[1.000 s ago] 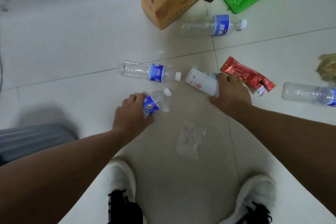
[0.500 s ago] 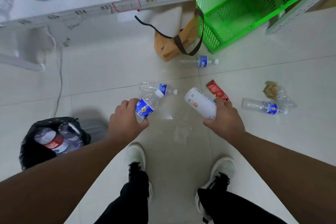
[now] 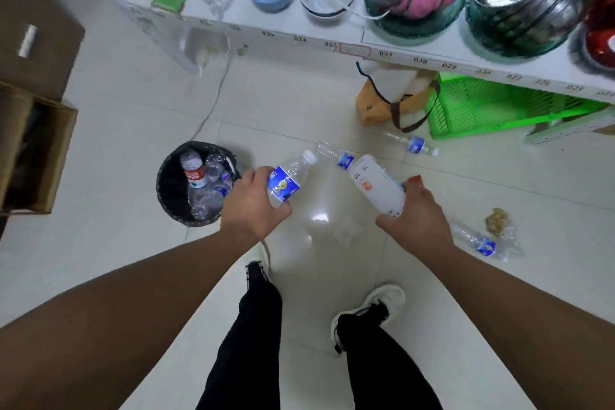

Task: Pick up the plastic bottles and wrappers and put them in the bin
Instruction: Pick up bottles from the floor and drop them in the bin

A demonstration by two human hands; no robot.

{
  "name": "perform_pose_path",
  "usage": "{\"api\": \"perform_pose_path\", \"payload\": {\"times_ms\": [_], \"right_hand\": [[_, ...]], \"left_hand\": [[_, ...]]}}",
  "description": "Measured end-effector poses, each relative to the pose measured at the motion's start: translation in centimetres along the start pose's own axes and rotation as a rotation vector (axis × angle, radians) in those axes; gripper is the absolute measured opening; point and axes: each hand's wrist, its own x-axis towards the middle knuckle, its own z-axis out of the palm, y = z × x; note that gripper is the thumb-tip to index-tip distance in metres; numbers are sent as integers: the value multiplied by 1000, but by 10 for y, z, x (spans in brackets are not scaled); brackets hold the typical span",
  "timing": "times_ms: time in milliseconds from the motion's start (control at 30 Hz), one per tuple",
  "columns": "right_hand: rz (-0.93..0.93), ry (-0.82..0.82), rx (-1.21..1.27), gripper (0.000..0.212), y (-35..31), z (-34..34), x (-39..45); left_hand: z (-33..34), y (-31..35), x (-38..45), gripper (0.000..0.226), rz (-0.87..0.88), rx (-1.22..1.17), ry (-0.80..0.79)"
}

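Both hands have come up off the floor since a second ago, each bringing a bottle along, and the person is standing upright now with the bin in sight. Left hand point(image 3: 254, 206) is wrapped around the middle of a clear water bottle point(image 3: 288, 181) with a blue label, cap pointing up and away. Right hand point(image 3: 416, 223) grips the bottom end of a white bottle point(image 3: 377, 185), which tilts toward the other one. Both look empty, so I'd guess featherlight, a bit crunchy and easy to squash; grabbing around the body like this seems fine. Just left of the left hand sits the black-lined bin point(image 3: 173, 190), already holding several bottles, so the drop is close. Between the hands, on the tiles, lies a clear plastic wrapper point(image 3: 347, 231), flimsy and probably needing a pinch. Right of the right hand there's another bottle point(image 3: 479, 243) beside a crumpled wrapper point(image 3: 497, 218). Beyond the hands, two more bottles point(image 3: 414, 145) lie near a brown bag point(image 3: 382, 106) and a green basket point(image 3: 482, 110).
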Motion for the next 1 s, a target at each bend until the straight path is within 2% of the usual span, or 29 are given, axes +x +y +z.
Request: {"api": "perform_pose_path", "payload": {"times_ms": [133, 300, 633, 733, 867, 933, 1000], "right_hand": [[-62, -8, -15, 72, -45, 8, -11], [-41, -94, -22, 71, -114, 48, -21], [1, -244, -58, 63, -253, 146, -17], [23, -285, -70, 61, -282, 180, -6], [-9, -312, -119, 61, -310, 225, 14], [-13, -370, -129, 65, -319, 247, 26], [0, -434, -101, 87, -327, 267, 37]], "left_hand": [[-16, -39, -13, 70, -79, -37, 4], [-29, -110, -18, 79, -195, -99, 41], [-81, -266, -1, 70, -350, -208, 31], [-79, -300, 13, 83, -384, -235, -10], [-57, -322, 35, 78, -427, -281, -13], [-41, -328, 50, 92, -441, -296, -50], [-26, -329, 57, 104, -468, -298, -50]]}}
